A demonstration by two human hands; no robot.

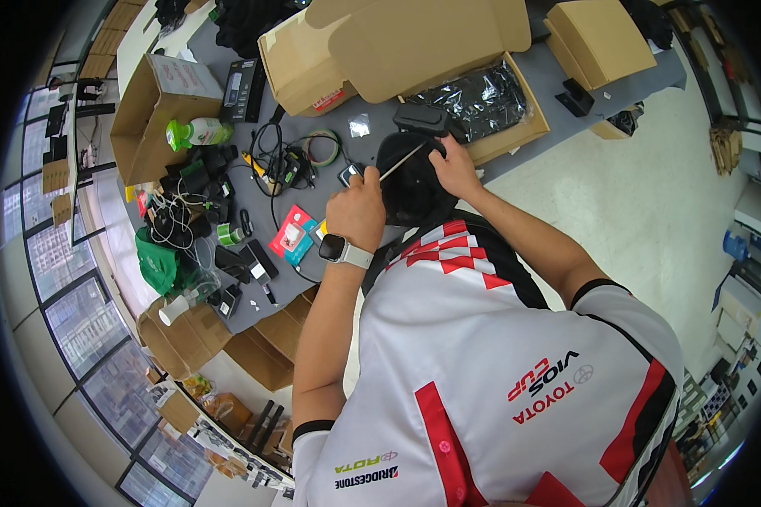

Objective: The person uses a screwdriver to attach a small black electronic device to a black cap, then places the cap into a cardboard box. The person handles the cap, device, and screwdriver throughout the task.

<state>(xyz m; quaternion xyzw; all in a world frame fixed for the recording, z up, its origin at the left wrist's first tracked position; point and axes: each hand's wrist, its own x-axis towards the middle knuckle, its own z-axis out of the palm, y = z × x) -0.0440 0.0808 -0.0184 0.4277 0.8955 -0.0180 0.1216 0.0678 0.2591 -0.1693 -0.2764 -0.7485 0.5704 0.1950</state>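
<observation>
Black and rounded, a hollow-looking object (414, 196) sits between the two hands at the near edge of the grey table (314, 199) in the head view, close to the torso. Closed in a fist, the left hand (357, 209) grips a slim-shafted tool (402, 162) whose shaft crosses that object, while the right hand (457, 171) rests half-curled at its upper right rim, how firmly I cannot tell. Left of them lie a red-and-teal packet (294, 233) and tangled black cables (271, 160).

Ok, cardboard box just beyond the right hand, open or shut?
Open. Its lid is swung back off the box, and shiny black plastic shows inside.
</observation>
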